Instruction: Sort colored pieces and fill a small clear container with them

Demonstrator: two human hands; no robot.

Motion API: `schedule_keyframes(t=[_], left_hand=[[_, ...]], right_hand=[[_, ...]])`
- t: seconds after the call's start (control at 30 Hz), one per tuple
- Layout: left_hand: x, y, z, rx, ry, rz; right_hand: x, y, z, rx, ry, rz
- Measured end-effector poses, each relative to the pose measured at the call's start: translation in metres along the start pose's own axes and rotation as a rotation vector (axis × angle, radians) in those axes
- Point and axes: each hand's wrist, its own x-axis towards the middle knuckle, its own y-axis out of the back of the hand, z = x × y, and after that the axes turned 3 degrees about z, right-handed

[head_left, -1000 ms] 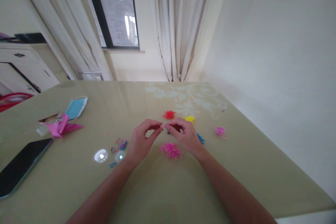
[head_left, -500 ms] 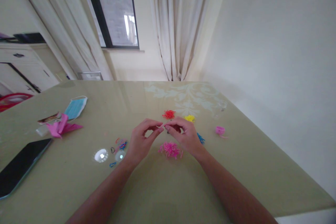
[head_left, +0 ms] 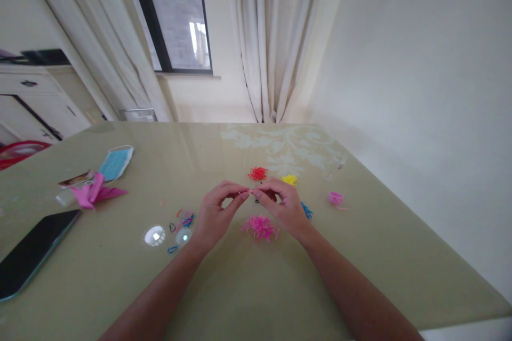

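Note:
My left hand (head_left: pixel 218 210) and my right hand (head_left: pixel 282 205) meet over the middle of the table, thumbs and forefingers pinched. Between the fingertips is a small pink rubber band (head_left: pixel 250 191), mostly hidden. Just below the hands lies a pile of pink rubber bands (head_left: pixel 261 228). Beyond them sit a red pile (head_left: pixel 257 173) and a yellow pile (head_left: pixel 289 180). My right wrist partly covers a blue pile (head_left: pixel 306 211). A few dark bands show behind the fingertips. Left of my left hand is a loose mixed group of bands (head_left: pixel 186 219), with a blue band (head_left: pixel 172 250) nearby.
On the left of the table (head_left: pixel 248 298) lie a black phone (head_left: pixel 36 250), a pink folded paper shape (head_left: pixel 96 192) and a blue face mask (head_left: pixel 117 163). A pink coiled item (head_left: pixel 335 199) lies to the right. A wall borders the table's right side.
My fingertips have drawn slightly closer together, and less of the pink band shows between them. The piles on the table look unchanged.

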Motion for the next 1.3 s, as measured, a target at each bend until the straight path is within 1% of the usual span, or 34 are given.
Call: schedule_keyframes(t=[0.3,0.6,0.8,1.0,1.07,1.13,1.2,1.23,1.3], left_hand=[[0.000,0.000,0.000,-0.016,0.003,-0.003],[0.000,0.001,-0.002,-0.006,0.016,-0.031],[0.000,0.000,0.000,-0.005,0.030,-0.032],[0.000,0.000,0.002,0.035,0.011,-0.049],[0.002,0.003,0.002,0.131,0.008,-0.073],[0.004,0.008,0.002,0.357,0.008,-0.096],[0.006,0.016,0.004,0.712,0.026,-0.121],[0.006,0.020,0.005,0.907,0.056,-0.143],[0.006,0.030,0.007,1.244,0.185,-0.218]], right_hand=[[-0.001,0.001,-0.001,0.011,-0.006,0.009],[-0.001,0.001,-0.001,0.023,0.004,0.038],[-0.001,0.001,-0.002,0.021,0.022,0.032],[-0.001,0.003,0.000,-0.002,0.005,0.020],[0.001,0.008,0.001,-0.044,0.006,-0.028],[0.004,0.015,0.003,-0.114,-0.003,-0.138],[0.007,0.022,0.007,-0.193,-0.047,-0.286],[0.008,0.026,0.009,-0.231,-0.078,-0.357],[0.009,0.031,0.014,-0.297,-0.127,-0.464]])
